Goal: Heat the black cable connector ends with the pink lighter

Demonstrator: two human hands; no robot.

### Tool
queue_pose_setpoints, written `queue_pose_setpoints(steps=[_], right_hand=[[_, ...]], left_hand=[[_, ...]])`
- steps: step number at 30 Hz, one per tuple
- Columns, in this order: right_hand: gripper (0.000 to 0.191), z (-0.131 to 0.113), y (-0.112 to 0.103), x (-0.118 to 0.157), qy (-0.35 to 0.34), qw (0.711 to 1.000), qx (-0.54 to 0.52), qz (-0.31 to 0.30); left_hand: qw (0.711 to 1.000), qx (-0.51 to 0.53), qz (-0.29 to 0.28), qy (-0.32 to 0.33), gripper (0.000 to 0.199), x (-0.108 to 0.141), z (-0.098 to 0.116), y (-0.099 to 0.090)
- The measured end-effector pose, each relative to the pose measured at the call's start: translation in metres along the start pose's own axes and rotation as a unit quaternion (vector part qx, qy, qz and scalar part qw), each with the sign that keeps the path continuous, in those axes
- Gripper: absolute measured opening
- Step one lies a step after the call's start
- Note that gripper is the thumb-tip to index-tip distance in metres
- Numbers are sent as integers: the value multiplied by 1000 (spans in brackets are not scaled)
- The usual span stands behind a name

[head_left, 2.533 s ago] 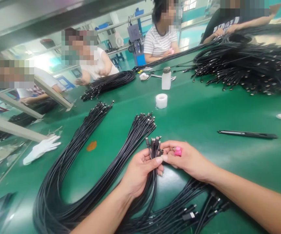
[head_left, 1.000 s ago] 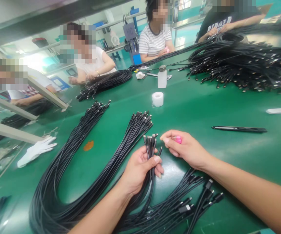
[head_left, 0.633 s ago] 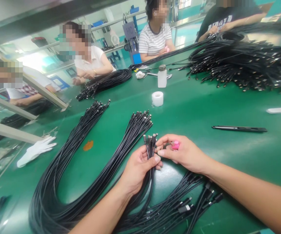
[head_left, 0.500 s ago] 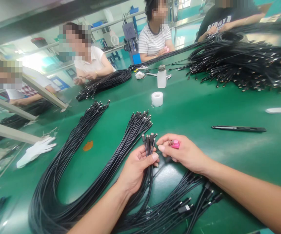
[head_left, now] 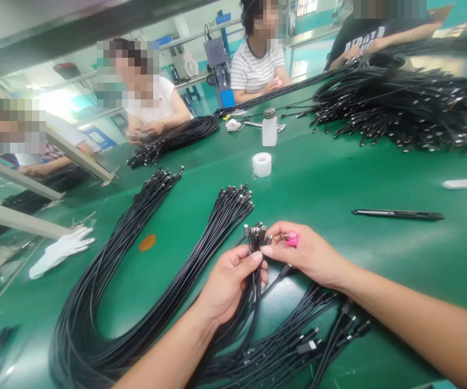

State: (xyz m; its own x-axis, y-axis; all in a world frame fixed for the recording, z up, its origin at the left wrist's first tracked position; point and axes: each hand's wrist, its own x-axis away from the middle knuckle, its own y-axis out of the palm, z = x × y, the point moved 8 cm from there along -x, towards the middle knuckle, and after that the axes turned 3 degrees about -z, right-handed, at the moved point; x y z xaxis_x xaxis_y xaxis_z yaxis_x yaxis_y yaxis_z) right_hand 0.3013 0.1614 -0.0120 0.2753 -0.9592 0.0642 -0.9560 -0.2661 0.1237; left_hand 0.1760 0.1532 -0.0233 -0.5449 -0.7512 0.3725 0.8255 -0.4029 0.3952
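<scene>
My left hand (head_left: 233, 275) is closed round several black cables, their metal-tipped connectors (head_left: 257, 232) standing up above the thumb. Touching that group from the right, my right hand (head_left: 294, 251) pinches at a connector and also keeps a small pink tool (head_left: 292, 239) within its curled fingers. Left of my hands lies a long curved bundle of black cables (head_left: 193, 259) with two ends of connectors. Loose cables with connectors (head_left: 308, 346) lie below my right forearm.
A white roll (head_left: 261, 165), a white bottle (head_left: 269, 129) and a black pen-like tool (head_left: 398, 215) lie ahead on the green table (head_left: 314, 183). A white glove (head_left: 61, 249) is at left. Large cable pile (head_left: 404, 102) at back right. People sit across the table.
My right fingers have closed in on the connectors in my left hand and now touch them. The connectors have spread and shifted slightly right.
</scene>
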Motion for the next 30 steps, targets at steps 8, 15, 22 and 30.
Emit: queue_pose_setpoints(steps=[8, 15, 22, 30], right_hand=[[25, -4, 1, 2, -9, 1000, -6, -1], [23, 1, -4, 2, 10, 999, -40, 24], [35, 0, 0, -1, -26, 997, -79, -12], [31, 1, -1, 1, -26, 997, -66, -12]], left_hand=[[1000, 11, -1, 27, 24, 0, 4, 2], [999, -33, -20, 28, 26, 2, 5, 5], [999, -29, -11, 32, 28, 2, 5, 5], [997, -27, 4, 68, 30, 0, 8, 2]])
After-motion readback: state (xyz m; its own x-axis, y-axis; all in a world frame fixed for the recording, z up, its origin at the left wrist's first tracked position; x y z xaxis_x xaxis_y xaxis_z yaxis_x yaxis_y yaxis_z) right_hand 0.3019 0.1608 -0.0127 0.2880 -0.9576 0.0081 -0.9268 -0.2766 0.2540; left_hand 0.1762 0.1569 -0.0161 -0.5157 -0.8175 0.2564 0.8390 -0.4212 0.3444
